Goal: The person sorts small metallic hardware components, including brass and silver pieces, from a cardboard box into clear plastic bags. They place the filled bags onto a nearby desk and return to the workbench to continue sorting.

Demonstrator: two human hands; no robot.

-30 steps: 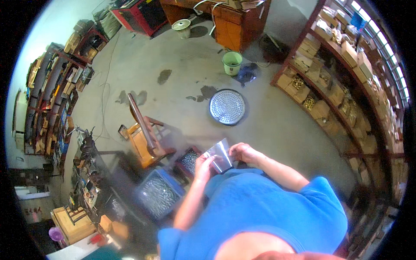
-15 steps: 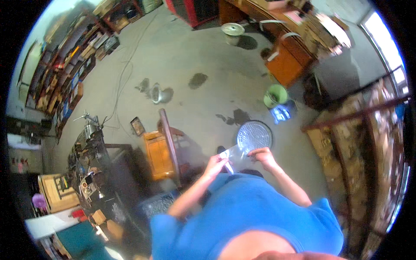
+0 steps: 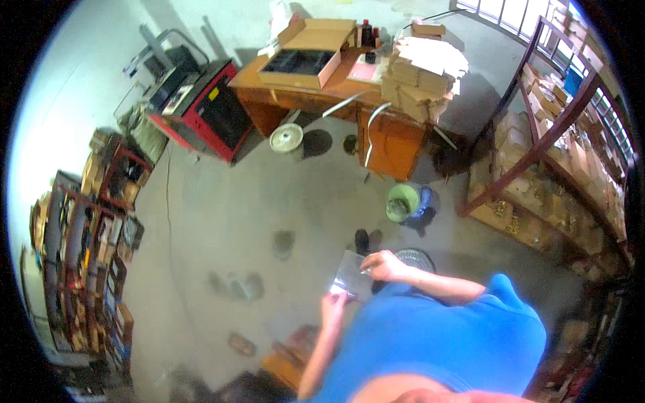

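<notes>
In front of my blue shirt is a clear plastic bag (image 3: 349, 271), held up and tilted. My left hand (image 3: 333, 307) pinches its lower edge, where a white glare shows. My right hand (image 3: 385, 266) is closed at the bag's right edge, with fingertips pressed together on it; whether anything small is also between them I cannot make out. Behind my right wrist, a round patterned metal tray (image 3: 418, 257) lies on the floor, partly hidden by my forearm.
A green bucket (image 3: 399, 204) stands ahead on the floor. Beyond it are a wooden desk (image 3: 396, 149) with an open carton (image 3: 302, 79), a white-topped stool (image 3: 287, 138) and a red-black machine (image 3: 208, 111). Racks (image 3: 512, 177) of boxes line the right; shelves (image 3: 74, 228) the left.
My view has swung up and to the right, bringing the desk into sight. The bag now stands more upright, my left hand lower and my right hand across its right edge.
</notes>
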